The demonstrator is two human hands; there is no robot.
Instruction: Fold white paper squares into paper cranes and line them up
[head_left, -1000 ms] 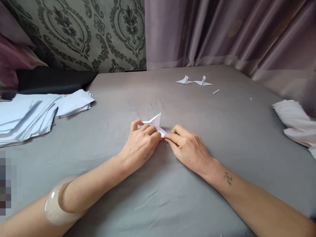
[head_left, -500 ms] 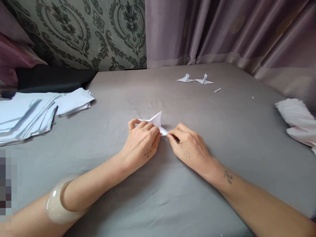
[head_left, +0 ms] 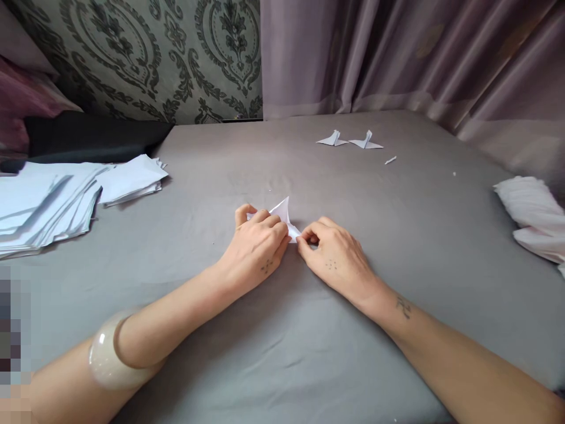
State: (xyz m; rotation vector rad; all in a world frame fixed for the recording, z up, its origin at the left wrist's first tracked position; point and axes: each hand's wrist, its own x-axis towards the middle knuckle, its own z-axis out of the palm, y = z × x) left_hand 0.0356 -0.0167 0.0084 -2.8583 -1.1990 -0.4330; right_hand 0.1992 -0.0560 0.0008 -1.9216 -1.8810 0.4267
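Note:
A small white folded paper (head_left: 281, 209) lies on the grey cloth in front of me, one pointed flap standing up. My left hand (head_left: 258, 240) is closed over its left part, fingers bent and pressing on it, so much of the paper is hidden. At the paper's right corner, my right hand (head_left: 333, 253) pinches the tip between thumb and forefinger. Farther back stand two finished-looking folded paper figures, a left one (head_left: 333, 139) and a right one (head_left: 367, 141), with spread points and an upright middle.
Stacks of white paper sheets (head_left: 53, 200) lie at the left, with a smaller stack (head_left: 135, 179) beside them. A black cloth (head_left: 101, 140) is behind. A paper scrap (head_left: 391, 160) lies near the figures. White crumpled fabric (head_left: 527, 206) sits at the right edge; curtains hang behind.
My left hand has shifted slightly to the right over the paper, covering more of its left side. My right hand keeps its pinch at the right corner, with its fingers a little more curled.

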